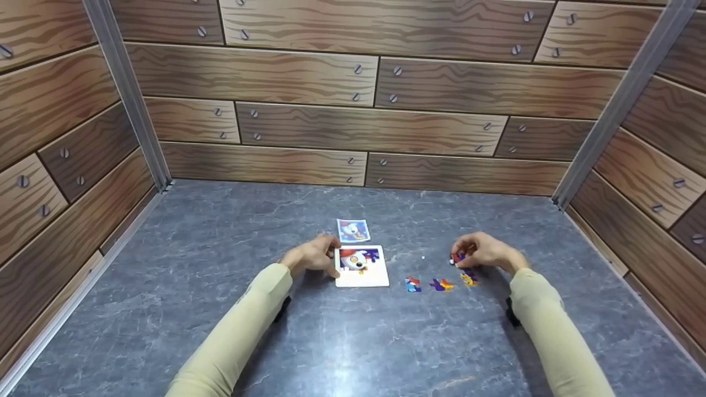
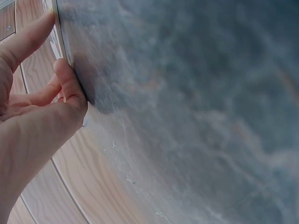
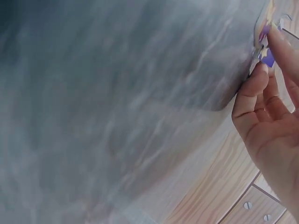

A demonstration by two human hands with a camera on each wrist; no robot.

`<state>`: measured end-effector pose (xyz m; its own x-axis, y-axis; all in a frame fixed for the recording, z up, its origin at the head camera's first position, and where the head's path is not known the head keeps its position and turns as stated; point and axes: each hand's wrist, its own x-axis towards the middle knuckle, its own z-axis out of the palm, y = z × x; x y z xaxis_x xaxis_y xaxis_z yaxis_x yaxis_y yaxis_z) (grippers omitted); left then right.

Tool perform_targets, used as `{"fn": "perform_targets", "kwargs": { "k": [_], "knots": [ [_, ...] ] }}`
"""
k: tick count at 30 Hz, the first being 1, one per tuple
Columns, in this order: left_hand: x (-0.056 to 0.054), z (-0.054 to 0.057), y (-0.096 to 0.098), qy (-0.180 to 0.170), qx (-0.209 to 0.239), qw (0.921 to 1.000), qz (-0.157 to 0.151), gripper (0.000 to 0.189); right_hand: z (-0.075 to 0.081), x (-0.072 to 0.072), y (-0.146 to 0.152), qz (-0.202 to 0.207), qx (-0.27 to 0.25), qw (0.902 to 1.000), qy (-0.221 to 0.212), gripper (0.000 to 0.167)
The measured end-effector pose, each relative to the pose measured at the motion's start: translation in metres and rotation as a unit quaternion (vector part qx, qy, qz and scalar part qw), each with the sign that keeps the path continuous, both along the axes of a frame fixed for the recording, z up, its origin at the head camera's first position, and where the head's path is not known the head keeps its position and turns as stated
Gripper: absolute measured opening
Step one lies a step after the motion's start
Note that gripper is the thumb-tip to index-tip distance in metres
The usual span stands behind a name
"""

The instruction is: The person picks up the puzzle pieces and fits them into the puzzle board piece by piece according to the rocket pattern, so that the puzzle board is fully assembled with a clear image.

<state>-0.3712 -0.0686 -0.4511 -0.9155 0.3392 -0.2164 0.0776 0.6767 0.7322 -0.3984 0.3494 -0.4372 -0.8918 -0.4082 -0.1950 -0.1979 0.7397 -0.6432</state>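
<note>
White square puzzle tray [image 1: 362,279] on grey marbled tabletop [image 1: 342,331]: upper part filled, lower part largely bare. Left hand [image 1: 314,255] spread along tray's left edge; right hand [image 1: 485,251] pinching red-and-purple piece [image 1: 454,258], outline mostly hidden. Loose multicoloured jigsaw pieces [image 1: 441,285] apparently left to place; exact count unclear. Left wrist view cuts off tray.

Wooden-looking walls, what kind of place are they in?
Probably a booth set up for tabletop activities: plank-patterned walls on three sides, grey posts at the corners, and a marbled grey tabletop.
</note>
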Motion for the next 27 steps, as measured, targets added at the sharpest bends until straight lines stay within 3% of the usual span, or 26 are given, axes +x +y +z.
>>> {"fn": "perform_targets", "kwargs": {
  "k": [9,27],
  "knots": [
    [0.000,-0.001,0.000,0.002,0.012,0.9999,-0.004,0.063,-0.001,0.002,-0.008,-0.018,-0.035,0.9988,-0.030,0.019],
    [-0.001,0.001,0.000,0.004,-0.008,0.9999,-0.007,0.060,0.003,0.005,-0.047,-0.012,-0.071,0.9971,-0.024,0.027]
  ]
}}
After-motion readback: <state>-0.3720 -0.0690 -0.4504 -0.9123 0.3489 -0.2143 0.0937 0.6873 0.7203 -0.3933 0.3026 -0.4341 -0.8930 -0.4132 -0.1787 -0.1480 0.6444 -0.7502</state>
